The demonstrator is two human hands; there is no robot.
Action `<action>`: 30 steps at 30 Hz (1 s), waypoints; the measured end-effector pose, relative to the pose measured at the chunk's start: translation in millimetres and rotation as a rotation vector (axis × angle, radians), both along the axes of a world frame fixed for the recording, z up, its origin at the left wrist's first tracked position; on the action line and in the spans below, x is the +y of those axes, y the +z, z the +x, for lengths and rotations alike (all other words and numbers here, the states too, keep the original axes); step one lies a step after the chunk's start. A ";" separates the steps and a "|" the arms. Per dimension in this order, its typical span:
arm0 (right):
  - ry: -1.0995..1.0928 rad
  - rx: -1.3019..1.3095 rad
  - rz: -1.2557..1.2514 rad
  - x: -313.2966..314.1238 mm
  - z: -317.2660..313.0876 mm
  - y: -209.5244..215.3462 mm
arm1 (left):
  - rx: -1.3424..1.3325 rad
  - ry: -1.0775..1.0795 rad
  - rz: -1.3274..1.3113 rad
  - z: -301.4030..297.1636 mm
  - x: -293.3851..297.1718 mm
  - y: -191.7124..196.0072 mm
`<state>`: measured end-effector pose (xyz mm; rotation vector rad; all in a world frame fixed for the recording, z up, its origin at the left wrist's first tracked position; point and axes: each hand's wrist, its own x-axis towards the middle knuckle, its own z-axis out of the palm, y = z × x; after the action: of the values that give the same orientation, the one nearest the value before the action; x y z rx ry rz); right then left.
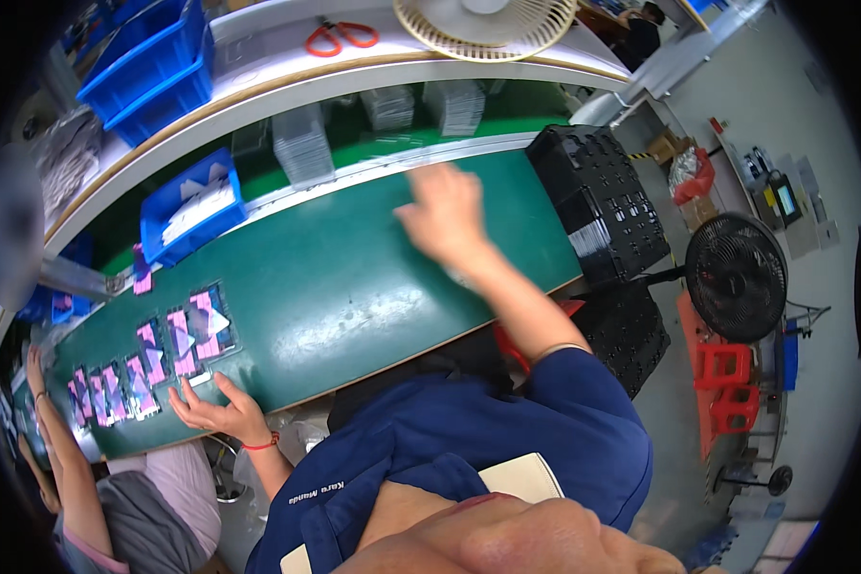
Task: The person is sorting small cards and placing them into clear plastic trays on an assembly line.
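Observation:
My left hand (212,409) is at the near edge of the green worktable (354,287), fingers stretched out and thumb apart, holding nothing I can see. Just beyond its fingertips lie flat parts in pink, purple and black (208,323), several in a row running left; they look like small electronic panels. My right hand (445,215) reaches across the table towards its far edge, smeared by motion. Its fingers are too blurred to show a grip. Past it, under the shelf, stand stacks of transparent plastic trays (454,105).
A blue bin (193,207) with white pieces sits at the table's far side. Black crates (598,206) stand at the right end, beside a black fan (737,277). Red-handled scissors (340,38) and a pale fan (486,24) are on the shelf. A co-worker's arm (67,459) reaches in from the left.

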<state>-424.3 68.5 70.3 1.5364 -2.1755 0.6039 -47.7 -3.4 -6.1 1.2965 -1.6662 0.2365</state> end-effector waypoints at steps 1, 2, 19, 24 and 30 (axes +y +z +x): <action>-0.073 0.049 -0.044 31.2 -45.7 2.9 | 0.024 -0.047 -0.014 -6.3 0.6 5.6; -0.240 0.055 0.012 71.1 -79.6 14.3 | 0.029 -0.106 -0.022 -17.5 0.2 13.0; -0.859 -0.087 0.026 260.4 -110.7 90.3 | -0.013 -1.123 0.229 -226.7 25.7 31.8; -1.477 -0.194 0.041 335.1 -86.8 9.9 | -0.015 -1.109 0.292 -229.0 22.3 27.6; -1.590 -0.342 0.095 358.5 -99.7 -102.0 | -0.062 -1.124 0.317 -228.4 22.7 18.8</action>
<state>-524.0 426.9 -31.7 -0.5748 -2.7746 0.1575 -276.1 19.4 12.8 0.3894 -2.2781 -0.6824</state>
